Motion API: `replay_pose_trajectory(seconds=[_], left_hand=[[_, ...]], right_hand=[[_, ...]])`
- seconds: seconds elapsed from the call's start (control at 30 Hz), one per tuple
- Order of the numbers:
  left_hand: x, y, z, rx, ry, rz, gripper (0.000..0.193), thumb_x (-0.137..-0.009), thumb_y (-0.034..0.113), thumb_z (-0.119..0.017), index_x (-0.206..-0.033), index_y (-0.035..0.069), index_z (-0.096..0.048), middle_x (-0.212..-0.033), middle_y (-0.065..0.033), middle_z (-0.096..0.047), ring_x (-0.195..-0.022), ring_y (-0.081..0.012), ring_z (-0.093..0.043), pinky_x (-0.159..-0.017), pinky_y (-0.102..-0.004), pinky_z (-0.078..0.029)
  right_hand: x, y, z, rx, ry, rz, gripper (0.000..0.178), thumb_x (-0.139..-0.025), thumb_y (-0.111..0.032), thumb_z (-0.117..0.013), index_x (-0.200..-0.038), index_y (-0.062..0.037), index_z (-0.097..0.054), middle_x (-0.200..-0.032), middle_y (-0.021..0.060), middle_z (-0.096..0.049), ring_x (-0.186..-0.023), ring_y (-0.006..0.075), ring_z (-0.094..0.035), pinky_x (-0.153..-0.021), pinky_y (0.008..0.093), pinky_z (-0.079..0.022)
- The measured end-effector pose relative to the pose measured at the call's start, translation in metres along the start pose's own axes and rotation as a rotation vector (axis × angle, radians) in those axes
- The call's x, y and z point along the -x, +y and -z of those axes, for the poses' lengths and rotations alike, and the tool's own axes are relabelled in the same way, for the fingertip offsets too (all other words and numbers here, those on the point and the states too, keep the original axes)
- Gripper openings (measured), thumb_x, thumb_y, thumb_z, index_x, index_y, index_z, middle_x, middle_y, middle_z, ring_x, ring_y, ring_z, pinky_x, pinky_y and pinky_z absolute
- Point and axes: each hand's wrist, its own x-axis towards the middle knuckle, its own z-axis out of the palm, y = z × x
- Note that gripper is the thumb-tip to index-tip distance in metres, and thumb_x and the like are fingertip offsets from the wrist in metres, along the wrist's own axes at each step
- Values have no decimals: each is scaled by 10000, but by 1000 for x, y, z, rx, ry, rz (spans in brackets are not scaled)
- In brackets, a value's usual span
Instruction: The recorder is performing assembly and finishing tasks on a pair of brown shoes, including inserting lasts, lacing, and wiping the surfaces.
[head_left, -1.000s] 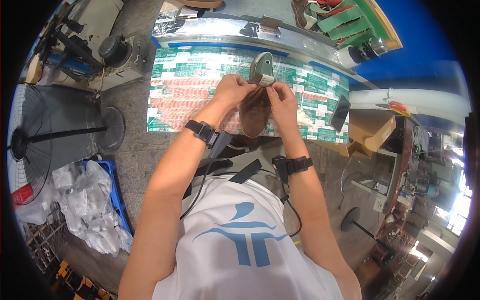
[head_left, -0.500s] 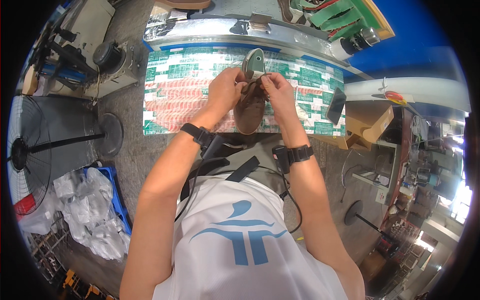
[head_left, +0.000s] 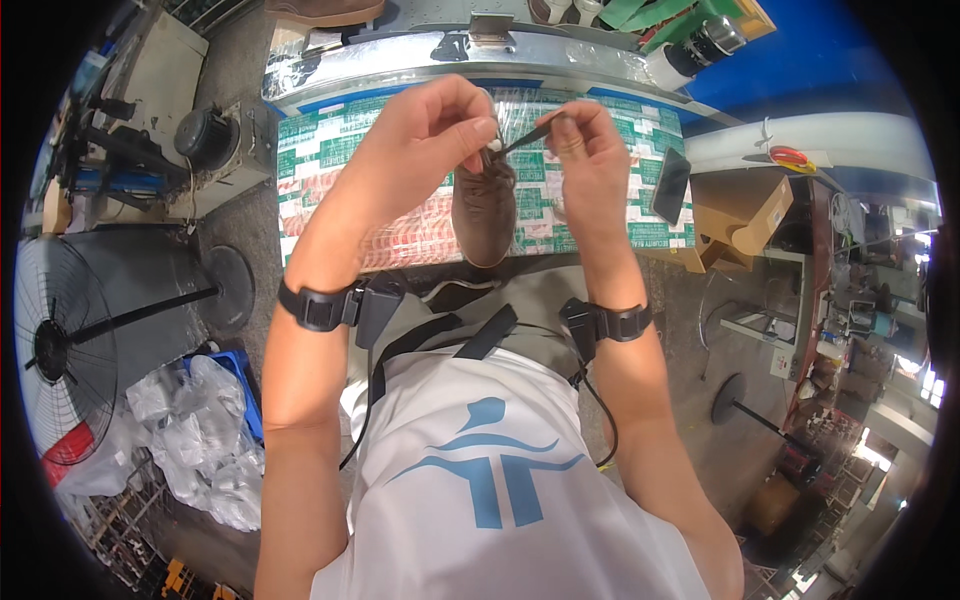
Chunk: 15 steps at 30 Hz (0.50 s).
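A brown lace-up shoe (head_left: 484, 222) stands on the patterned table, its toe pointing toward me. From its lacing a dark shoelace (head_left: 527, 137) stretches up to the right, and my right hand (head_left: 592, 165) pinches its end between thumb and fingers. My left hand (head_left: 425, 140) is closed just above the shoe's opening, thumb against curled fingers. Whatever it grips is hidden behind the fingers, and the hand covers much of the shoe's heel end.
Green-and-white printed tape covers the table (head_left: 400, 230). A black phone (head_left: 671, 186) lies at its right edge, above an open cardboard box (head_left: 745, 215). Behind runs a metal-edged ledge (head_left: 380, 62) with a dark cylindrical container (head_left: 708, 45). A floor fan (head_left: 60, 345) stands left.
Both hands have risen off the shoe and drawn apart, the right one pulling the shoelace out to the right. The view has shifted slightly.
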Motion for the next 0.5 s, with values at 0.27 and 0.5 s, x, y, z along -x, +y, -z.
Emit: replay_pose_trajectory(seconds=[0.27, 0.5], left_hand=[[40, 101, -18, -29, 99, -354, 131, -1075, 172, -680, -1083, 48, -638, -908, -29, -604, -671, -117, -557, -711, -277, -570], [36, 17, -29, -382, -105, -45, 534, -1062, 61, -680, -1569, 47, -515, -1069, -41, -737, -856, -109, -642, -760, -278, -533]], right_hand=[[-2, -108, 17, -143, -146, 355, 150, -1124, -166, -697, -1174, -28, -671, -1033, 47, -769, -879, 92, -660, -815, 257, -546], [18, -97, -12, -324, -719, 68, 216, -1093, -172, -739, -1226, -3, -731, -1070, 43, -759, -1003, 96, -690, -915, 285, -580]])
